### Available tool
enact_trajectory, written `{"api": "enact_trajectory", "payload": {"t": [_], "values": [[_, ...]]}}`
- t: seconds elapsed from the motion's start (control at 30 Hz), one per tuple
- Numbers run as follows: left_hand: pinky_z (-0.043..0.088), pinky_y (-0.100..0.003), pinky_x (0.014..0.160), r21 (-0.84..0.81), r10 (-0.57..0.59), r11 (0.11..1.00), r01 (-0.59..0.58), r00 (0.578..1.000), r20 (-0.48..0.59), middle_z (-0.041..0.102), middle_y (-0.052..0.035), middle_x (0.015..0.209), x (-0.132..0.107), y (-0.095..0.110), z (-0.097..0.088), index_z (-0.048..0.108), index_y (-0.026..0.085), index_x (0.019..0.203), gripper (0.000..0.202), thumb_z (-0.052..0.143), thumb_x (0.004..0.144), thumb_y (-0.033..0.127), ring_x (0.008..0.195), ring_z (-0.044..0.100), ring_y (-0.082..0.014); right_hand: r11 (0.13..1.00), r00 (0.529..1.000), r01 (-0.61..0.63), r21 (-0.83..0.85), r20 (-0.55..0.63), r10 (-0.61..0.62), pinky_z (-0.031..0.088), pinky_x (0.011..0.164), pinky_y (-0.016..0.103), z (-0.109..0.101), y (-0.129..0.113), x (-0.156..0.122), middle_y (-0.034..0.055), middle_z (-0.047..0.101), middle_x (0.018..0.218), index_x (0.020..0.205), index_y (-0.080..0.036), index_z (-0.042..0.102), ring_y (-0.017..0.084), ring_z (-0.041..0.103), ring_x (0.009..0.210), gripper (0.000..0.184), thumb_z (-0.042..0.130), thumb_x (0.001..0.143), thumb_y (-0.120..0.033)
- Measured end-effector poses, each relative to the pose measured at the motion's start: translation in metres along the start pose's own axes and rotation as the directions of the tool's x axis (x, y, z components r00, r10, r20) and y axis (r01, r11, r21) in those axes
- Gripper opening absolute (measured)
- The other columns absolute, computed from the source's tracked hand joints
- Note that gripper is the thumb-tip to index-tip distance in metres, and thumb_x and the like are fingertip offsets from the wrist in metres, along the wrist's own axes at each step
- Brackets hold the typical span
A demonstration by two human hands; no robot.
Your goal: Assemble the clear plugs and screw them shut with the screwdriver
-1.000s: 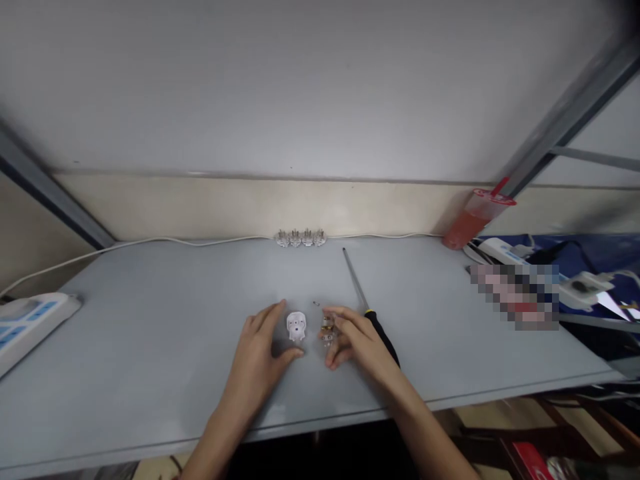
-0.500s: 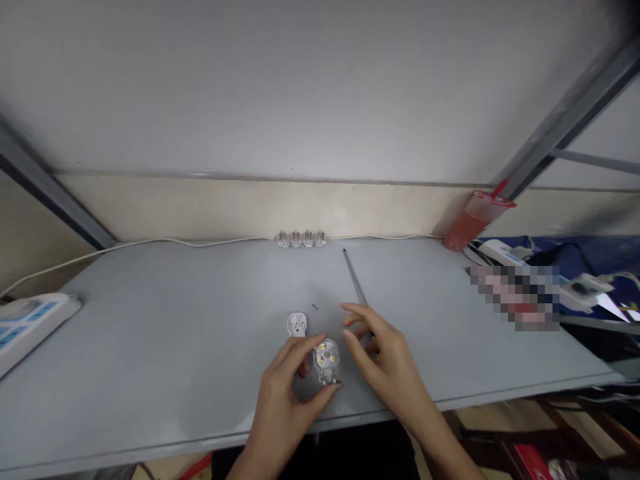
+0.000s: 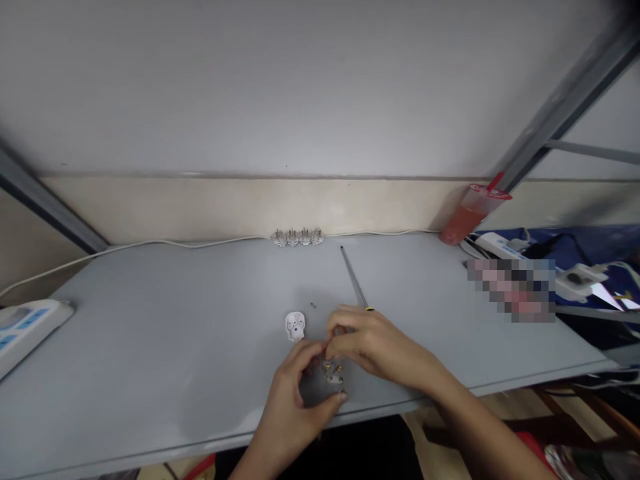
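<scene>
A clear plug body with brass terminals [image 3: 334,372] is between the thumb and fingers of my left hand [image 3: 293,393], just above the table's front part. My right hand [image 3: 375,343] reaches over it from the right, fingertips pinched together at its upper edge. What those fingertips hold, if anything, is hidden. Beyond my left hand lies a white plug cover [image 3: 295,325], its inner side up. A small screw [image 3: 313,305] rests on the table near it. The screwdriver's [image 3: 354,277] shaft points to the back; its handle is covered by my right hand.
Several plugs [image 3: 297,237] stand in a row, pins up, along the back wall by a white cable [image 3: 170,241]. Power strips lie at the left [image 3: 35,327] and right [image 3: 505,247]. A red drink cup [image 3: 473,213] leans at the back right, near a pixelated item [image 3: 513,290].
My right hand has moved left onto the plug body and its fingers have closed. The plug body has tipped in my left hand. The view has shifted slightly.
</scene>
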State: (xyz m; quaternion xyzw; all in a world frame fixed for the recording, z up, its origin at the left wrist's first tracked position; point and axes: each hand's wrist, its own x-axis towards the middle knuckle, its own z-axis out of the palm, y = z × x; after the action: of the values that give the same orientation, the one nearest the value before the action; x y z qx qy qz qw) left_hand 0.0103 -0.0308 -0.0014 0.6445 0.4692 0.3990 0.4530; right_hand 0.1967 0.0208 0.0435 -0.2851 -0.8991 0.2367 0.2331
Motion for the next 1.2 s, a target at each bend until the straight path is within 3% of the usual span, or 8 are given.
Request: {"api": "enact_trajectory", "payload": {"t": [0.1, 0.3, 0.43, 0.57, 0.7, 0.97, 1.07, 1.2], "values": [[0.045, -0.030, 0.072, 0.006, 0.002, 1.000, -0.002, 1.000, -0.027, 0.061, -0.0019, 0.090, 0.003, -0.002, 0.001, 0.064, 0.021, 0.105, 0.042, 0.070, 0.064, 0.013, 0.079, 0.054, -0.0183, 0.996, 0.999, 0.005, 0.090, -0.047, 0.000, 0.046, 0.074, 0.020, -0.001, 0.007, 0.002, 0.0024, 0.063, 0.087, 0.088, -0.018, 0.069, 0.008, 0.058, 0.082, 0.019, 0.050, 0.091, -0.014], [0.046, -0.029, 0.069, 0.006, 0.006, 1.000, -0.006, 0.998, -0.058, 0.057, 0.0001, 0.081, 0.007, -0.007, 0.001, 0.066, 0.021, 0.106, 0.042, 0.073, 0.065, 0.017, 0.074, 0.054, -0.0177, 0.994, 0.994, -0.047, 0.098, -0.098, 0.057, 0.048, 0.075, 0.018, -0.006, 0.011, 0.008, 0.0002, 0.066, 0.085, 0.087, -0.018, 0.067, 0.007, 0.061, 0.082, 0.017, 0.052, 0.088, -0.010], [0.046, -0.030, 0.070, 0.061, 0.018, 0.998, -0.015, 0.998, -0.052, 0.058, -0.0006, 0.083, 0.003, -0.008, 0.001, 0.065, 0.022, 0.109, 0.044, 0.072, 0.066, 0.014, 0.075, 0.055, -0.0181, 0.978, 0.957, -0.209, 0.008, -0.204, 0.206, 0.047, 0.077, 0.022, -0.004, 0.030, 0.015, 0.0036, 0.067, 0.090, 0.090, -0.016, 0.067, 0.010, 0.061, 0.083, 0.015, 0.052, 0.088, -0.013], [0.046, -0.030, 0.069, 0.113, 0.076, 0.991, -0.068, 0.994, -0.074, 0.057, -0.0006, 0.082, 0.001, -0.012, 0.002, 0.064, 0.022, 0.111, 0.045, 0.072, 0.067, 0.014, 0.073, 0.054, -0.0178, 0.949, 0.947, -0.302, -0.087, -0.147, 0.287, 0.044, 0.077, 0.027, 0.009, 0.048, 0.017, 0.0034, 0.067, 0.087, 0.083, -0.017, 0.068, 0.014, 0.060, 0.083, 0.012, 0.060, 0.080, -0.009], [0.047, -0.029, 0.067, 0.118, 0.115, 0.988, -0.103, 0.989, -0.098, 0.057, 0.0003, 0.080, 0.001, -0.015, 0.003, 0.062, 0.022, 0.115, 0.047, 0.072, 0.069, 0.014, 0.071, 0.054, -0.0168, 0.939, 0.938, -0.333, -0.090, -0.136, 0.319, 0.043, 0.078, 0.027, 0.012, 0.035, 0.012, 0.0038, 0.065, 0.089, 0.083, -0.017, 0.067, 0.015, 0.058, 0.087, 0.007, 0.065, 0.079, -0.012], [0.045, -0.025, 0.061, 0.080, 0.137, 0.988, -0.129, 0.985, -0.101, 0.056, 0.0011, 0.079, 0.002, -0.015, 0.002, 0.063, 0.020, 0.108, 0.041, 0.074, 0.069, 0.015, 0.068, 0.051, -0.0153, 0.982, 0.982, -0.187, -0.014, -0.016, 0.187, 0.042, 0.072, 0.021, 0.015, -0.018, 0.005, 0.0000, 0.064, 0.081, 0.080, -0.020, 0.069, 0.010, 0.057, 0.081, 0.007, 0.065, 0.080, -0.014], [0.045, -0.026, 0.064, 0.059, 0.080, 0.996, -0.073, 0.990, -0.117, 0.056, 0.0008, 0.081, 0.001, -0.016, 0.002, 0.063, 0.021, 0.112, 0.043, 0.073, 0.071, 0.018, 0.070, 0.051, -0.0156, 0.980, 0.976, -0.200, 0.004, -0.087, 0.199, 0.042, 0.069, 0.020, 0.005, -0.009, 0.007, 0.0001, 0.063, 0.077, 0.082, -0.019, 0.070, 0.009, 0.057, 0.076, 0.006, 0.064, 0.082, -0.018], [0.047, -0.028, 0.067, 0.009, 0.010, 1.000, -0.008, 0.988, -0.157, 0.059, -0.0008, 0.088, -0.001, -0.018, 0.003, 0.060, 0.022, 0.112, 0.041, 0.069, 0.072, 0.016, 0.074, 0.055, -0.0165, 0.942, 0.914, -0.335, -0.028, -0.251, 0.318, 0.043, 0.073, 0.025, 0.002, 0.020, 0.014, 0.0036, 0.063, 0.079, 0.085, -0.016, 0.070, 0.012, 0.056, 0.077, 0.009, 0.063, 0.084, -0.021]]}}
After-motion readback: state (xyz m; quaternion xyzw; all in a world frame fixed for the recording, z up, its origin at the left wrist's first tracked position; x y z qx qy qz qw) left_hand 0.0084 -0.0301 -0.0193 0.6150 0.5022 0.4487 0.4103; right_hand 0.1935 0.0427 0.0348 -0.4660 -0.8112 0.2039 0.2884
